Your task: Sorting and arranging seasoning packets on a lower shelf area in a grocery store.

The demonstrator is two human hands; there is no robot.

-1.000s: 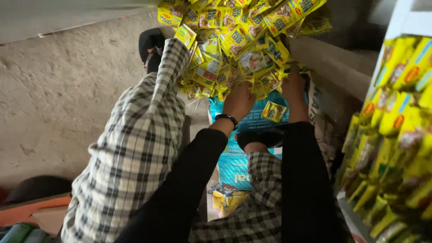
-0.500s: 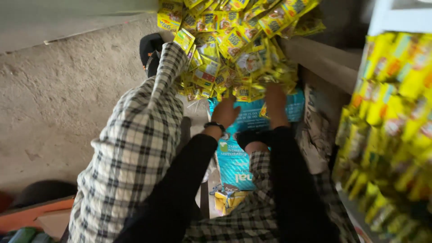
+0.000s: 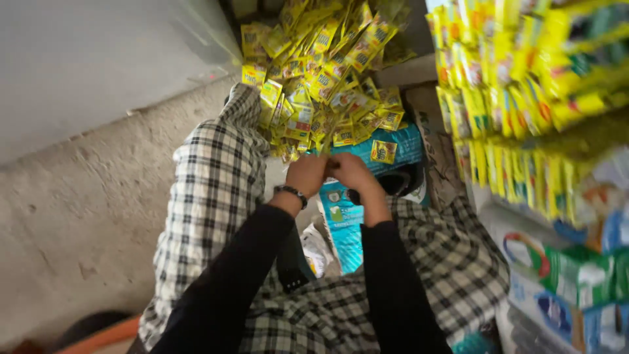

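Note:
A thick bunch of yellow sachet strips [image 3: 321, 72] hangs in the upper middle of the head view. My left hand [image 3: 305, 176], in a black sleeve with a dark wristband, and my right hand [image 3: 352, 172] meet just under the bunch. Both hands have their fingers curled shut, pinching the lower ends of the strips between them. One loose yellow sachet [image 3: 383, 151] dangles to the right of my right hand. A person in a black-and-white checked shirt [image 3: 213, 190] stands right in front of me, one sleeve raised to the left side of the bunch.
More yellow packet strips [image 3: 524, 85] hang in rows on the right. Green, white and blue packets [image 3: 576, 275] fill a shelf at lower right. A teal printed sack [image 3: 350, 229] lies below my hands. A rough concrete wall [image 3: 72, 216] runs along the left.
My hands were apart and raised into the bunch; they have come down and together beneath it. The view has shifted closer and leftward, so the rows on the right look larger.

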